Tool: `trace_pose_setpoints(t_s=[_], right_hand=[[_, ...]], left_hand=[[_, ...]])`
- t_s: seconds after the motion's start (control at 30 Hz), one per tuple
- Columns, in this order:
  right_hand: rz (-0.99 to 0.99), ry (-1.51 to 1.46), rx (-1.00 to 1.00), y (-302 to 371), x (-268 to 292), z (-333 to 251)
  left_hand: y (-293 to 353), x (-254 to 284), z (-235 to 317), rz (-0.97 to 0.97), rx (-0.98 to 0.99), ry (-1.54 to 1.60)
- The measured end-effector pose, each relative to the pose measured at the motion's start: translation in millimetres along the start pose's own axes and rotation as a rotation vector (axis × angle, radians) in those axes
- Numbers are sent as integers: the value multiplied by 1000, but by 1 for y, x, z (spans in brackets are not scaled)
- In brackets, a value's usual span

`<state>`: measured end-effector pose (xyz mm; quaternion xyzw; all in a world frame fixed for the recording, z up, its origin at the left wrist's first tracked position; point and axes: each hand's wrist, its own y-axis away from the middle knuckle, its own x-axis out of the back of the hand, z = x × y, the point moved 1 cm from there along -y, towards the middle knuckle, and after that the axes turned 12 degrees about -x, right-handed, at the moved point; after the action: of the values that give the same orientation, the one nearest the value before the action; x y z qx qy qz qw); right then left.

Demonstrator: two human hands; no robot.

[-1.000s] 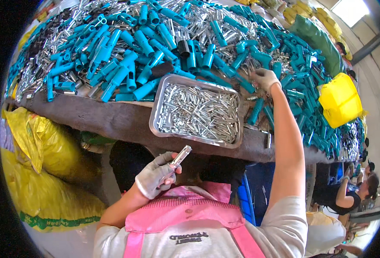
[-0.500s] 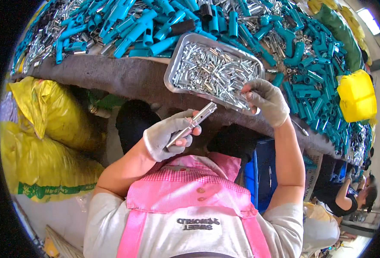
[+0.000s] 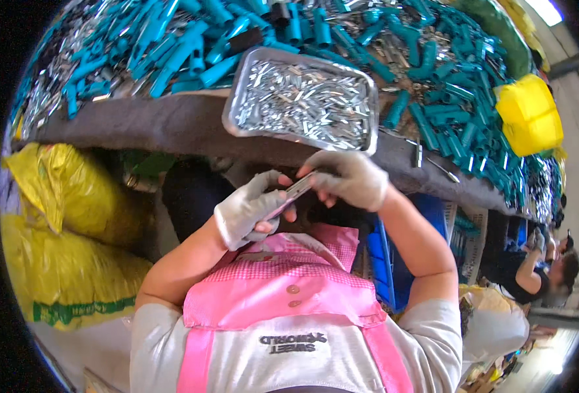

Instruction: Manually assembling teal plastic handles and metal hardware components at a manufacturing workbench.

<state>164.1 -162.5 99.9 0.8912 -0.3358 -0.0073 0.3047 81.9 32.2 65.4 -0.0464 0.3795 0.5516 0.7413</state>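
Just off the near edge of the table [image 3: 139, 124], a metal tube [image 3: 294, 191] between left hand [image 3: 247, 208] and right hand [image 3: 351, 180]

Out in front of the wearer's pink apron [image 3: 283, 301], the tube lies aslant, its upper end toward the right. The left hand, in a pale glove with bare fingertips, grasps it, thumb and fingers wrapped along its length. The right hand, gloved alike, has its fingers bent at the tube's upper end; whether they pinch the tube or some small part cannot be told.

At the middle of the table's near edge sits a metal tray [image 3: 235, 98], filled with small silvery pins [image 3: 302, 101]. Behind it and along the right side spread teal tubular parts [image 3: 217, 69], mixed with bare metal pieces. Near the table's front right corner lies a slim rod [image 3: 445, 170]; beyond it, at the right edge, stands a yellow container [image 3: 531, 116].

Under the left end rest bulging yellow sacks [image 3: 73, 268]. Right of the apron is a blue crate [image 3: 381, 262]; farther right, a co-worker [image 3: 525, 275] in dark clothing bends an arm.
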Motion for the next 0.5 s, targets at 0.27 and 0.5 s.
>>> trace_pose_setpoints(t_s=[0.27, 0.5], right_hand=[[883, 817, 350, 6, 114, 12], [940, 1371, 150, -9, 174, 43]], left_hand=[[0, 18, -13, 24, -63, 45], [-14, 10, -7, -3, -99, 12]])
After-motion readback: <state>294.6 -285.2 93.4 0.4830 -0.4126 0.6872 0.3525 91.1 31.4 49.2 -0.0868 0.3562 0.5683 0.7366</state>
